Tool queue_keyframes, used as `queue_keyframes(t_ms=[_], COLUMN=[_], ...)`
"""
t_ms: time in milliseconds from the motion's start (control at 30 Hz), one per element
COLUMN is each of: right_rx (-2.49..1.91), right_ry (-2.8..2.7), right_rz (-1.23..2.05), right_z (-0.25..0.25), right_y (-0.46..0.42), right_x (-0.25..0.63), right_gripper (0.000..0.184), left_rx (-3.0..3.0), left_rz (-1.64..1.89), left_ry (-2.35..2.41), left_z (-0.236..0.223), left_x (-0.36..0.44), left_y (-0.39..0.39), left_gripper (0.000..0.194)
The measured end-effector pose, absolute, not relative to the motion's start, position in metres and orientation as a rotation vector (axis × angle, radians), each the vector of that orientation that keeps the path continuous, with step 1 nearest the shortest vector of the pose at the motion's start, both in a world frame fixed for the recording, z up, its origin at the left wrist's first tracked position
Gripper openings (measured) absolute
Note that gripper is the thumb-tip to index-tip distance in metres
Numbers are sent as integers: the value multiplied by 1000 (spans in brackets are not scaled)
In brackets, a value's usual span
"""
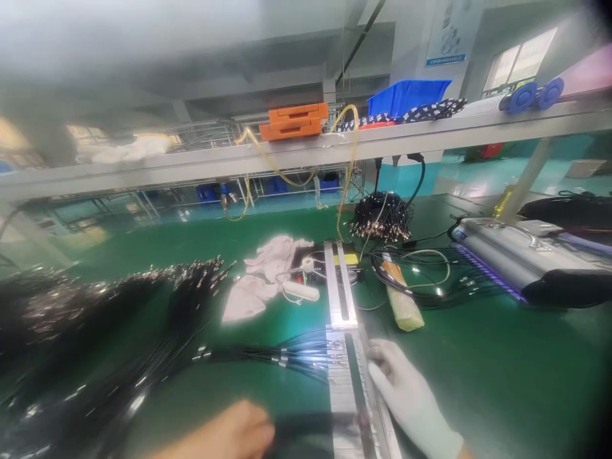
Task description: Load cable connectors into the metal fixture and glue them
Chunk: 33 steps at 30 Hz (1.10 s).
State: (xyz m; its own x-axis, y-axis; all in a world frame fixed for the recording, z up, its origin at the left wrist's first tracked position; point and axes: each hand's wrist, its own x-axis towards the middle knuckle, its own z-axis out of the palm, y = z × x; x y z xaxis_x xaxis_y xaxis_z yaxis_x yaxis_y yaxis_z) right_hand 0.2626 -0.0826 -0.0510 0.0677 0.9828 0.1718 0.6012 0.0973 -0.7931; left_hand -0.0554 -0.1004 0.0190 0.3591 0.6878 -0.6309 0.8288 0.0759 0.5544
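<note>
Black, stringy cables (258,354) reach onto the flat metal rail (342,398), blurred left hand (241,430) curled left of it, gloved right hand (406,389) half-bent at its right edge, either's hold unclear.

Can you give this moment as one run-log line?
left hand: bare, blurred, near black cables | right hand: white-gloved, beside metal fixture | black cables: ends on metal fixture | pale cloth: on green table

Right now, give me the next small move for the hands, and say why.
I would probably bring the bare left hand up to steady the black cables: their ends lie on the metal fixture, neither hand is seen holding them, and the gloved right hand is at the fixture's right edge.
</note>
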Motion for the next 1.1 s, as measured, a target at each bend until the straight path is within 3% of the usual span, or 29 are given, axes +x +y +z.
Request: queue_keyframes(t_ms=[167, 433, 467, 567, 633, 800, 933, 1100], right_rx=[-1587, -1581, -1579, -1573, -1571, -1550, -1519, -1503], right_ry=[-1618, -1612, -1613, -1607, -1593, -1545, -1468, -1333], right_rz=[622, 624, 631, 656, 673, 749, 838, 921], right_z=[-54, -63, -64, -66, -67, -65, -55, -25], right_y=[-82, -77, -77, -75, -75, -75, -73, -59], right_x=[263, 266, 266, 268, 269, 267, 275, 315], right_gripper=[32, 30, 30, 31, 32, 36, 47, 59], left_rx=[1606, 2080, 2116, 2212, 2242, 2312, 2395, 2481], left_rz=[-123, -184, -176, -158, -191, -317, -360, -247], left_ry=[1384, 1728, 1739, 1727, 1670, 1583, 1636, 1720], left_z=[8, 15, 15, 19, 22, 21, 30, 75], left_x=[-62, -63, -60, -54, -53, -42, -38, -63], left_y=[-85, -64, -59, -45, -39, -54, -66, -63], left_gripper=[62, 30, 35, 79, 88, 28, 29, 25])
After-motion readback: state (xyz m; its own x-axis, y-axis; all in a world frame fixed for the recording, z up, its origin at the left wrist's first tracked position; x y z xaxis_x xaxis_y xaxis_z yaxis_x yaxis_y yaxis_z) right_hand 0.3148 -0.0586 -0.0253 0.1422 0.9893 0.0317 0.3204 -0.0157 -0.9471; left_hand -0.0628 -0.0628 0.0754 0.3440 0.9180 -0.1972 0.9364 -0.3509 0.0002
